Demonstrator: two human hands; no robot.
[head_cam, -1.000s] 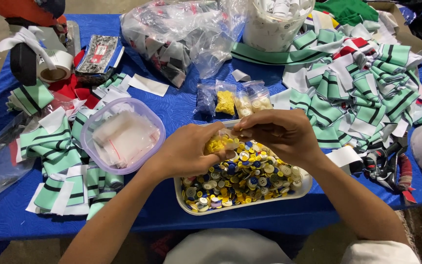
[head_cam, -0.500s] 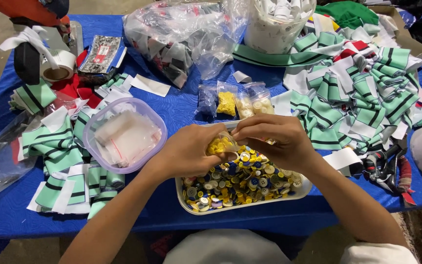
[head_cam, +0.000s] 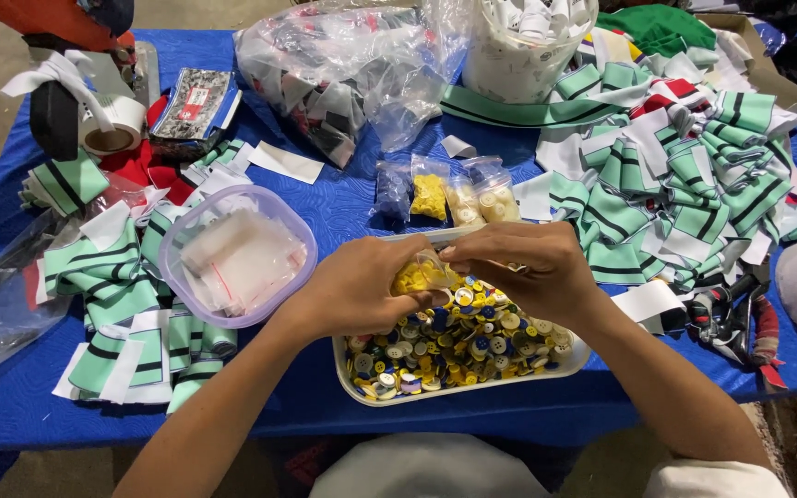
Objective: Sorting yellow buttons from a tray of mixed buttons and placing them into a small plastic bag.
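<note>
Both hands meet over a white tray [head_cam: 352,380] filled with several yellow, blue and white buttons [head_cam: 458,339]. My left hand [head_cam: 362,288] grips a small clear bag of yellow buttons [head_cam: 420,274] from the left side. My right hand [head_cam: 526,267] pinches the top of the same bag from the right, fingertips at its mouth. Behind the tray lie three small clear bags [head_cam: 445,195] holding blue, yellow and cream buttons.
A clear tub [head_cam: 237,254] of empty small plastic bags stands left of the tray. Green-and-white striped fabric pieces are piled at right [head_cam: 684,175] and left [head_cam: 113,286]. A large plastic sack [head_cam: 343,65], a white bucket [head_cam: 523,55] and a tape roll [head_cam: 113,129] sit at the back on the blue tablecloth [head_cam: 343,212].
The hands have stayed over the tray with the bag between them. The fingers have shifted only slightly at the bag's mouth.
</note>
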